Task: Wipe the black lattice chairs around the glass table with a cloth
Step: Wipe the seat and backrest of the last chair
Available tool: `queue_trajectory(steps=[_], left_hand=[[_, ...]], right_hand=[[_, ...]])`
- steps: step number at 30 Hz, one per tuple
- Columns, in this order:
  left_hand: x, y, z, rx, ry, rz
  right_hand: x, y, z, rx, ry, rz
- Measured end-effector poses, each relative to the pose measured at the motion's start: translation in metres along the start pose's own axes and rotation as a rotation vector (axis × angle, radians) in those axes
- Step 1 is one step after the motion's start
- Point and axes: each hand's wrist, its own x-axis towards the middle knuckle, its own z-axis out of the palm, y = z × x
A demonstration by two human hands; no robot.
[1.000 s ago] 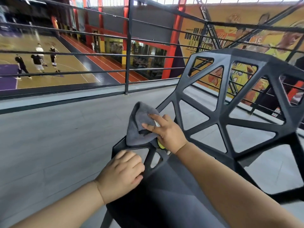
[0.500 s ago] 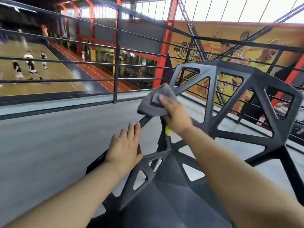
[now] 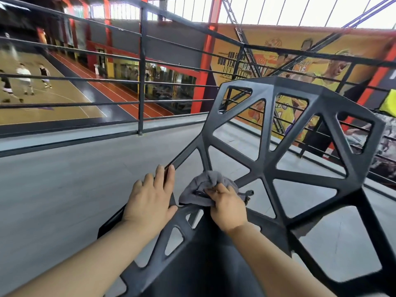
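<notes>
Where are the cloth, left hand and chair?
grey cloth point(image 3: 190, 197): head view, bunched fold on its left side.
left hand point(image 3: 150, 198): head view, back of the hand.
black lattice chair point(image 3: 267, 168): head view, backrest strut junction.

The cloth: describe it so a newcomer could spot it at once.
Start at the black lattice chair on the right. Where its backrest struts meet the seat, the right hand grips a bunched grey cloth, the only soft thing on that hard frame.

single head view, looking forward-down, close over chair point(image 3: 300, 159), railing point(image 3: 140, 82) beyond.
</notes>
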Motion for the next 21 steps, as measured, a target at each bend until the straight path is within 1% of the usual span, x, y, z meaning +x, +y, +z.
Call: queue_trajectory(steps=[3,4,9,11,12,14,16,20,21], left_hand=[[0.0,0.001,-0.001,0.021,-0.017,0.0],[0.0,0.001,0.0,0.02,-0.023,-0.007],[0.001,0.001,0.0,0.034,-0.02,-0.006],[0.001,0.001,-0.001,0.023,-0.03,-0.01],[0.001,0.001,-0.001,0.018,-0.038,-0.014],[0.001,0.0,-0.003,0.006,-0.051,-0.023],[0.001,0.001,-0.002,-0.004,-0.042,-0.016],[0.0,0.001,-0.003,-0.004,-0.051,-0.022],[0.0,0.001,-0.003,-0.002,-0.053,-0.029]], right_hand=[[0.0,-0.009,-0.008,0.003,-0.063,0.083],[0.003,-0.011,-0.011,0.019,-0.054,0.097],[0.05,-0.024,-0.047,0.146,0.228,0.099],[0.072,-0.033,-0.061,0.177,0.279,0.078],[0.079,-0.035,-0.063,0.185,0.268,0.066],[0.08,-0.034,-0.061,0.17,0.196,0.037],[0.067,-0.028,-0.053,0.099,0.116,0.015],[0.036,-0.007,-0.043,-0.03,-0.104,0.097],[0.028,-0.006,-0.042,-0.095,-0.114,0.054]])
